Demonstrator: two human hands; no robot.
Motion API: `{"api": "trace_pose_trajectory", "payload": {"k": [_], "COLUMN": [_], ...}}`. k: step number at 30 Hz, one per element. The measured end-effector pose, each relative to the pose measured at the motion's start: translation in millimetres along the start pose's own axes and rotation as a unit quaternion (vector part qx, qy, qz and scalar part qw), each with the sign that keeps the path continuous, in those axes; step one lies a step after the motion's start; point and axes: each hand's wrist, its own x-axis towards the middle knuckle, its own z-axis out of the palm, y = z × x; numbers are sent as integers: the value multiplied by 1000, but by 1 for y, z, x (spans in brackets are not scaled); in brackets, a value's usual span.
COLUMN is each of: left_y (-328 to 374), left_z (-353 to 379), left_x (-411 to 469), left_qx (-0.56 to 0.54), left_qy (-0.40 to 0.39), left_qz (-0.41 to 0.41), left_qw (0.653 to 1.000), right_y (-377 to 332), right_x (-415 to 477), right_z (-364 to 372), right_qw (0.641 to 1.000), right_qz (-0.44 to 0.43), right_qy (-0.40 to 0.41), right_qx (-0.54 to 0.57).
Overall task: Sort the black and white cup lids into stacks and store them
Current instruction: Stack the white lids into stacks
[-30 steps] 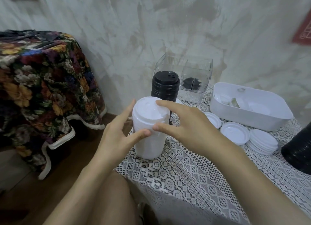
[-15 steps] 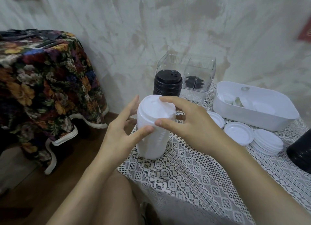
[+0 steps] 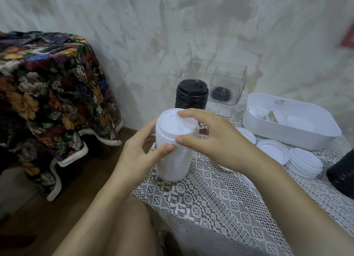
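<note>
A tall stack of white lids [image 3: 175, 156] stands at the table's near left corner. My left hand [image 3: 138, 156] holds its left side, thumb across the front. My right hand [image 3: 214, 140] grips the top white lid, fingers over the rim and thumb at the front. Behind it stands a tall stack of black lids [image 3: 192, 95]. Loose white lids [image 3: 273, 150] and a short white pile [image 3: 305, 164] lie to the right. Another black stack [image 3: 342, 175] shows at the right edge.
A clear glass box [image 3: 226, 87] with a black lid inside stands against the wall. A white bin [image 3: 291, 133] holding white lids sits at the right. The lace cloth [image 3: 220, 198] covers the table. A floral-covered table [image 3: 47, 95] stands at the left.
The view has shifted slightly. Both hands stay on the white stack, with the right fingers settling a little over the top lid.
</note>
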Motion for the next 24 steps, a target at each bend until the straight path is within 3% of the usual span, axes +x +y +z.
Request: {"api": "trace_pose_trajectory", "payload": {"k": [9, 24], "left_y": [-7, -13], "left_z": [1, 5], "left_x": [2, -3], "left_qx": [-19, 20], "left_qy": [-10, -8], "left_qz": [-15, -20], "left_qw": [1000, 1000], "right_y": [3, -17], "right_x": [-1, -11], "right_z": [2, 4], "right_qw": [1000, 991], "right_qz": [21, 68], "right_qy": [-7, 37], "right_qx": [0, -105]}}
